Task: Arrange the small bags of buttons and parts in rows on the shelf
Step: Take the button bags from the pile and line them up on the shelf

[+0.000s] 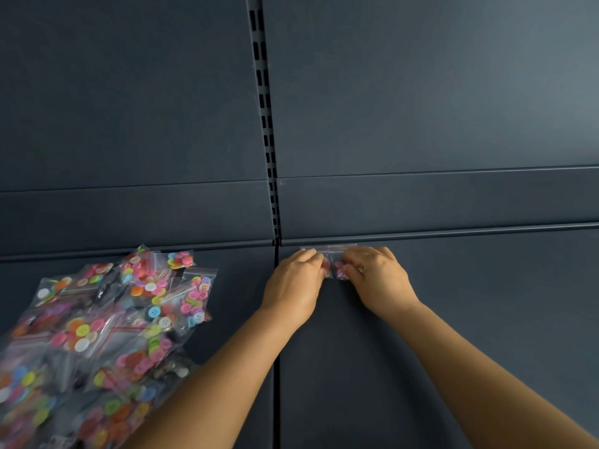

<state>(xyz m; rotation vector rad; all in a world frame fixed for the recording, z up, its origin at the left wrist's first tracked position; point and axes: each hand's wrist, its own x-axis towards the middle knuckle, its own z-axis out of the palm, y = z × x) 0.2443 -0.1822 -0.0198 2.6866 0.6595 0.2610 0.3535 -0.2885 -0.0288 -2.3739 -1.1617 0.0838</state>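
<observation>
At the rear of the dark shelf [453, 319], just before its raised back lip, 2 small clear bags lie side by side and touching: the left bag [319, 254] holds reddish buttons and the right bag [340, 265] holds pink ones. Left hand [296, 280]: fingers curled down over the left bag, grip closed on its lower part. Right hand [377, 277]: fingers curled over the right bag, grip likewise closed on it (a ring shows on 1 finger). Both forearms reach in from the lower edge of the view, converging on the 2 bags. The red-striped zip tops of both bags point toward the back panel [421, 92].

To the left, on the adjoining shelf section, a loose heap of bags [107, 322] of multicoloured buttons lies overlapping and unsorted, well apart from the hands. A vertical seam [276, 367] divides the 2 shelf sections, and above it a slotted upright [264, 108] runs up between the 2 back panels.
</observation>
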